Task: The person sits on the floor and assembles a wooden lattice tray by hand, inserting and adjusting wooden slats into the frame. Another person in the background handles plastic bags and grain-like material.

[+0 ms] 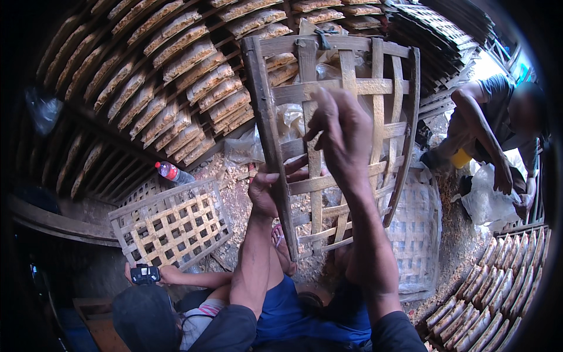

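Woven tray, a slatted lattice in a dark wooden frame, stands tilted up in front of the seated person, well off the floor. The left hand grips its left rail, with fingers reaching in behind the slats; the right hand is raised before the lattice with bent fingers, and I cannot tell whether it touches a slat or pinches anything. As for progress, the strips cross from rail to rail, the gaps show through and nothing lies on the weave, so this piece looks built and bare; whether the handling of it is finished cannot be judged. A second lattice tray leans at lower left, and a third, greyish tray lies on the crumb-strewn floor, neither of them in these hands.
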Demonstrator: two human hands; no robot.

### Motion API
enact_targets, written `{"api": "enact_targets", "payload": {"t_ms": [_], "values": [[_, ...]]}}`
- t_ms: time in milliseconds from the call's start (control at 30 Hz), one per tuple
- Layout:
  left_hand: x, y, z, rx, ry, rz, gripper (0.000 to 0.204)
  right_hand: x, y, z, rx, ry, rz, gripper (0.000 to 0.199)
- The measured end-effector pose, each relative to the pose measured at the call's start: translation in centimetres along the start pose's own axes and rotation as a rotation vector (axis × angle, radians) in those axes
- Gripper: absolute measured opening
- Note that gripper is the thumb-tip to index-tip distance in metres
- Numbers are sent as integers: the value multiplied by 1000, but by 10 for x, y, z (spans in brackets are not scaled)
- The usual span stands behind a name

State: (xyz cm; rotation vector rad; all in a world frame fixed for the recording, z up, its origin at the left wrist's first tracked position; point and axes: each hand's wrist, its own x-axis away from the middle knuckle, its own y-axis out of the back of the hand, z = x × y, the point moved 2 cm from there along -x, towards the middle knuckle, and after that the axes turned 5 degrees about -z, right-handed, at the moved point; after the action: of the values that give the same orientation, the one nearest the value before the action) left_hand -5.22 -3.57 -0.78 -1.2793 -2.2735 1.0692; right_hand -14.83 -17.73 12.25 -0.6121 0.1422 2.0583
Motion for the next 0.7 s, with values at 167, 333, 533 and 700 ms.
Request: {"api": "enact_targets", "payload": {"t_ms": [167,333,533,700], "values": [[-1,-8,-13,235,66,87,92,23,34,-4,-182,-297,238,24],[-9,1,-26,222,-88,22,91,52,71,-22,-262,-331,1056,21],[-1,22,-43,217,-290,-114,74,64,87,-52,-139,-695,939,30],[-2,30,-49,176,-440,-246,75,75,78,-61,98,-598,1015,33]]}}
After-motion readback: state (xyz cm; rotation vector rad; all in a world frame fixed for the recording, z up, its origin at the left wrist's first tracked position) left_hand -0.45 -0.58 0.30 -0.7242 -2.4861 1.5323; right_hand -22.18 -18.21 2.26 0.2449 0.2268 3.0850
